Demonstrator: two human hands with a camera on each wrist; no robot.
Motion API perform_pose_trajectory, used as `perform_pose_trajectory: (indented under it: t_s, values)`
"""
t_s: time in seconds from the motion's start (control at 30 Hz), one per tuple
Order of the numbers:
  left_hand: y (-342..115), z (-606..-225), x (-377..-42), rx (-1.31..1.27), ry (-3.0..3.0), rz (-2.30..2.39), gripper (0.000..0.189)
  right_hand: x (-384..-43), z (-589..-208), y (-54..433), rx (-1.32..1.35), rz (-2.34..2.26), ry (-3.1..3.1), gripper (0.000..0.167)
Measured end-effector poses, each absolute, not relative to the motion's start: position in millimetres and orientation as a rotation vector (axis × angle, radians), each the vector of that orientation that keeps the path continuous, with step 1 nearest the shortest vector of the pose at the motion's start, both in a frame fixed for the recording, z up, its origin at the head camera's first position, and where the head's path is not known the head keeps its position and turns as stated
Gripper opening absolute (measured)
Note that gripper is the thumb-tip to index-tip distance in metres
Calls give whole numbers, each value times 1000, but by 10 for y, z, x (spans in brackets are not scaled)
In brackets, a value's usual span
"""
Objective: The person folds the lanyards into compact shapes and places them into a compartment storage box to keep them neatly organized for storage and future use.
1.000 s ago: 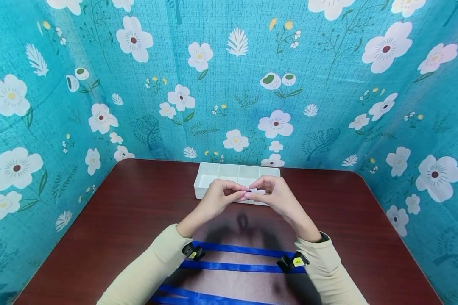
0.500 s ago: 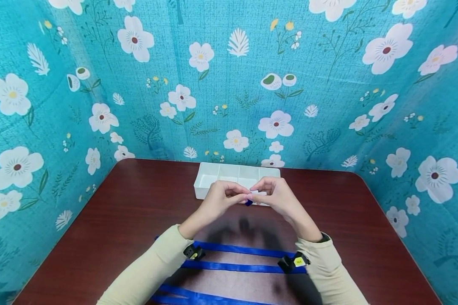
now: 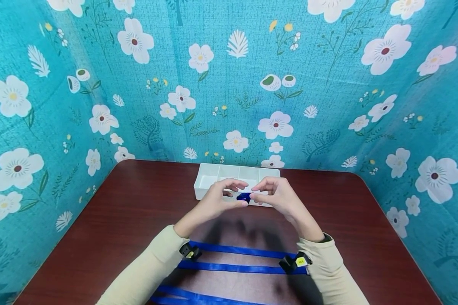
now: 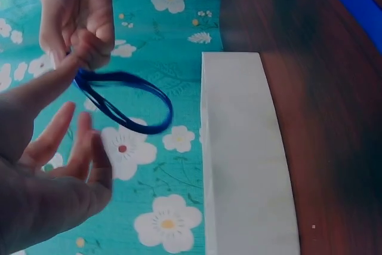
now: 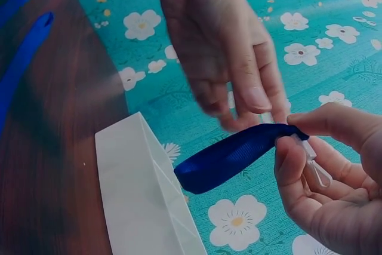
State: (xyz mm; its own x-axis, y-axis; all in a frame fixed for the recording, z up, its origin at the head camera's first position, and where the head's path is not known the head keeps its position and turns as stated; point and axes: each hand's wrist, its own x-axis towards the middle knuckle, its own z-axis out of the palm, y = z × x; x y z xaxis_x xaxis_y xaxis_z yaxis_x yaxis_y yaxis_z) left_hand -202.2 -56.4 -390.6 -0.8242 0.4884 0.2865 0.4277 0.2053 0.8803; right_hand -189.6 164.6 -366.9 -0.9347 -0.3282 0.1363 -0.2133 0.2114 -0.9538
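Right hand: this hand (image 3: 276,194) holds the blue ribbon loop (image 5: 233,158) at its end, pinched between the thumb and the fingers; the grip is firmly together on it.
White clip: a small white clip (image 5: 308,148) with a thin wire-like hook is at the pinched end of the ribbon, partly hidden by the fingers of the right hand.
Blue ribbon loop: it is in the air, between the two hands, and in the head view it appears before the tray; from the pinch it extends toward the left hand.
Left hand: this hand (image 3: 216,198) has its thumb and fingers apart, with a gap between them, and it grips nothing; the ribbon is very near, but I cannot tell if a fingertip touches it.
White tray: the tray (image 3: 201,193) has several compartments and stands at the far side of the table (image 3: 137,212); the hands cover a part of it.
Blue strips: flat blue strips (image 3: 233,266) lie across the table, nearer to the person.
Wrists: below the hands are cream sleeves (image 3: 145,267) and black devices with yellow labels (image 3: 300,261).
Background: a turquoise cloth (image 3: 221,84) with white flowers hangs around the table.
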Motion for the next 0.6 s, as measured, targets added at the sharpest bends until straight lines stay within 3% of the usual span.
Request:
perform_pose_trajectory:
  t_s: [0.17,0.6]
  values:
    - [-639,-3979,-2073,964,2292,1654,49,-1884,-3650,1658,-544,-1882,2295,22]
    - [-718,-4077,-2124,888,2120,1754,25,-1831,-3567,1693,-614,-1993,2162,24]
